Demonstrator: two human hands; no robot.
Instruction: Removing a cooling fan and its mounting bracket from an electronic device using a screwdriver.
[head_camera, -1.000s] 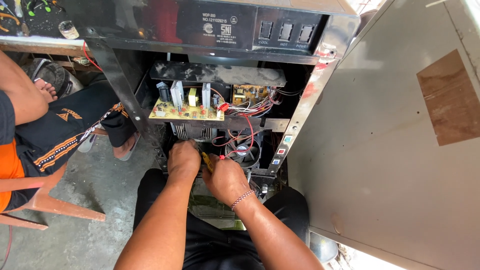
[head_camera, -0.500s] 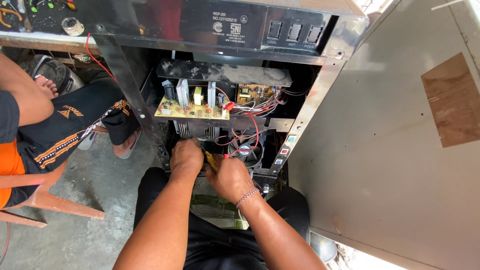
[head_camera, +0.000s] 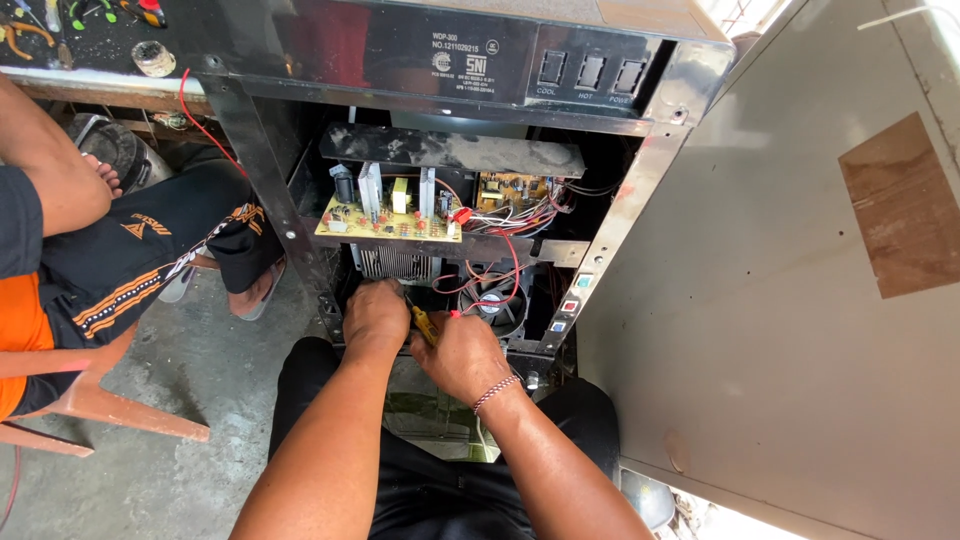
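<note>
Floor (head_camera: 190, 370): bare grey concrete, carrying an opened black appliance cabinet (head_camera: 450, 60) with its back panel off.
Worktop (head_camera: 70, 55): sitting at upper left, holding small tools.
Left hand (head_camera: 375, 318): staying low at the cabinet's opening, just under the finned heat sink (head_camera: 395, 264), fingers curled inward; whether clamped on anything, cannot tell.
Right hand (head_camera: 462, 352): closed around a yellow-handled tool (head_camera: 424, 325), pointing it toward the left hand.
Change: almost none over the last second; both hands holding the same spot, only the view shifting slightly.
Meaning: probably working steadily on one small part beside the fan (head_camera: 497, 300).
Circuit board (head_camera: 390, 218): resting above, untouched.
Neighbour: another person's leg (head_camera: 140, 260) sitting at left.
</note>
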